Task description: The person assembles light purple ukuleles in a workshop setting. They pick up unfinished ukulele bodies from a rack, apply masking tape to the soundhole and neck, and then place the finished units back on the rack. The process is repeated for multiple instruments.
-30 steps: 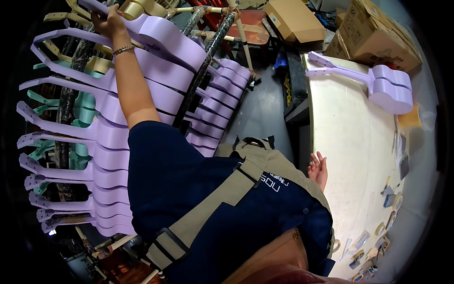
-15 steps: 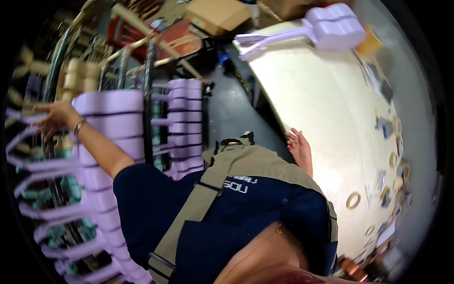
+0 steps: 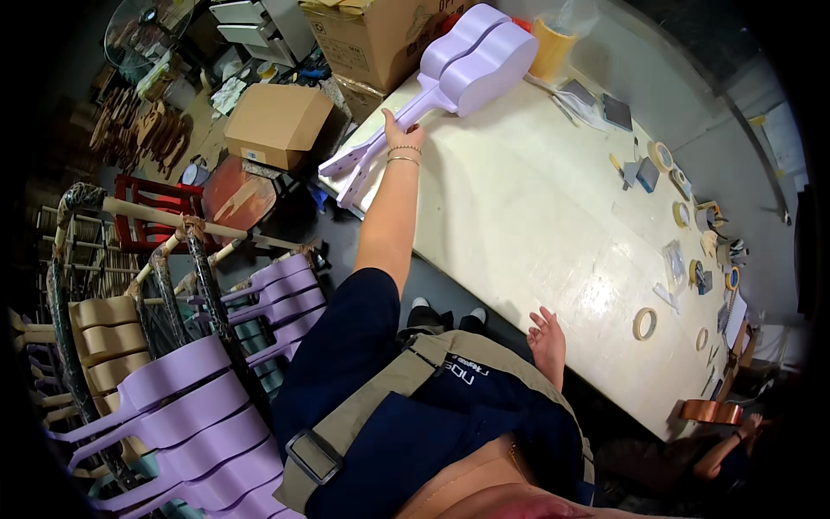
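Observation:
Two lavender ukuleles [image 3: 495, 71] lie side by side at the far end of the white table [image 3: 510, 208], their headstocks over its left edge. My left arm is stretched out to them. My left hand [image 3: 403, 138] closes on the neck of the nearer one; part of the grip is hidden. My right hand [image 3: 546, 342] hovers by the table's near edge with loosely curled, parted fingers and nothing in it. At my left, a row of lavender ukuleles [image 3: 194, 424] hangs on a rack with dark wrapped posts [image 3: 73, 337].
Tape rolls [image 3: 645, 323], sanding blocks [image 3: 641, 173] and small tools line the table's right side. Cardboard boxes [image 3: 281, 125] stand beyond the far left corner. A red stool [image 3: 156, 212] is behind the rack. At lower right, another person's hand [image 3: 752, 424] is near a glossy brown instrument [image 3: 711, 412].
My left hand has left the rack and swung across to the ukulele necks on the table. My view has turned toward the table. The right hand stays near the table edge.

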